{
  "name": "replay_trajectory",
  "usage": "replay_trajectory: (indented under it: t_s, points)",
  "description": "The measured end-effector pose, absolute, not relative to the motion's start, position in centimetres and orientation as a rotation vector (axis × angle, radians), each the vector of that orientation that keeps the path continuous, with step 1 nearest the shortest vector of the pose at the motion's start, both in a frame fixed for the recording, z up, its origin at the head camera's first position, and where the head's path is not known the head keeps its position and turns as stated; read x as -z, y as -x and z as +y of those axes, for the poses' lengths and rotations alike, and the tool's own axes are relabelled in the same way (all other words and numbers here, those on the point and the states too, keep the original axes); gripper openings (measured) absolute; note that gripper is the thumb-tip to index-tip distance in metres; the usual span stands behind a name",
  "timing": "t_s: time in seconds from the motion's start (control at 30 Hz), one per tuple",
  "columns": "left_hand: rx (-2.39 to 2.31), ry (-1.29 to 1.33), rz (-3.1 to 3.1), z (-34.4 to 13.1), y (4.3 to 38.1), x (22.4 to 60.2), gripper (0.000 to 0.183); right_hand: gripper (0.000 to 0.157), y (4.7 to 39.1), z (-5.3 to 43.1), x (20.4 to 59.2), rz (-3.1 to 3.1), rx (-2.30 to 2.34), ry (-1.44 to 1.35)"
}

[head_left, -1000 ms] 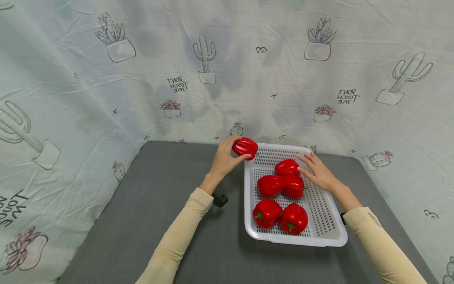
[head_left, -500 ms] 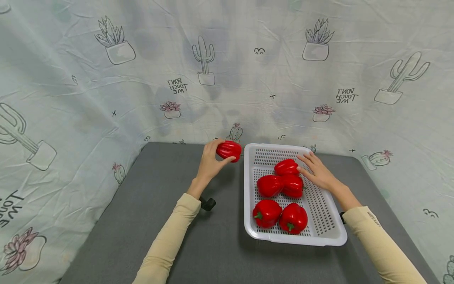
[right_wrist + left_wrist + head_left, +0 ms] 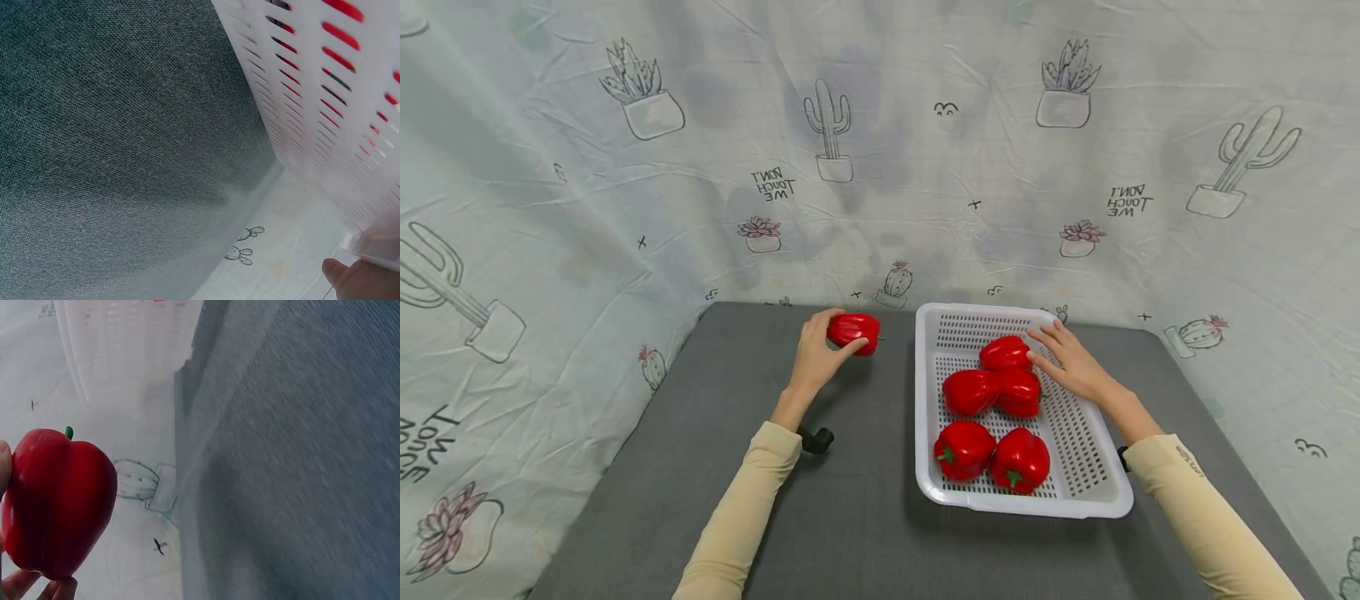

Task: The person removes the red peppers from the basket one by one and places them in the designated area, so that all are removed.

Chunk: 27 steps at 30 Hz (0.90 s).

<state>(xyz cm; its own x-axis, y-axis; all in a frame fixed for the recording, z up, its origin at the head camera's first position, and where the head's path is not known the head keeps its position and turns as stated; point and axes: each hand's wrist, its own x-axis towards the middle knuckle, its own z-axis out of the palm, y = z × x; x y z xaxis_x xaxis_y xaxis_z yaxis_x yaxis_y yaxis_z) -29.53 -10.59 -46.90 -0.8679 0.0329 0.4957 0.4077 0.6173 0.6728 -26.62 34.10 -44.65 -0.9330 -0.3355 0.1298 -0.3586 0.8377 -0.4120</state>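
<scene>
My left hand (image 3: 817, 353) holds a red bell pepper (image 3: 854, 332) between thumb and fingers, left of the basket and apparently above the table. In the left wrist view the same bell pepper (image 3: 59, 503) shows its short green stem, with fingertips at its side and underneath. Over the right part of the white perforated basket (image 3: 1022, 503) is my right hand (image 3: 1072, 364), its fingers extended beside the rearmost pepper (image 3: 1006, 353); whether they touch it I cannot tell. Several red bell peppers lie in the basket, among them a front one (image 3: 1020, 461) with its stem facing me.
A grey table (image 3: 685, 467) extends left of the basket and in front of it. Behind it hangs a pale curtain (image 3: 895, 150) printed with cacti. The basket's slotted side wall (image 3: 312, 94) fills the upper right of the right wrist view.
My left hand has carried its bell pepper leftward and slightly down, from the basket's back left rim to over the table. The right hand and the peppers in the basket have stayed put.
</scene>
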Motion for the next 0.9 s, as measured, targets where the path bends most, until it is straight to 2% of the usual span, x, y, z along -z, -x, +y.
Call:
replay_trajectory:
  t_s: [0.9]
  points:
    - [1.233,-0.003,-2.538,-18.6,28.4,48.9,0.067,0.054,26.8,34.1,44.6,-2.962,-0.699,-0.562]
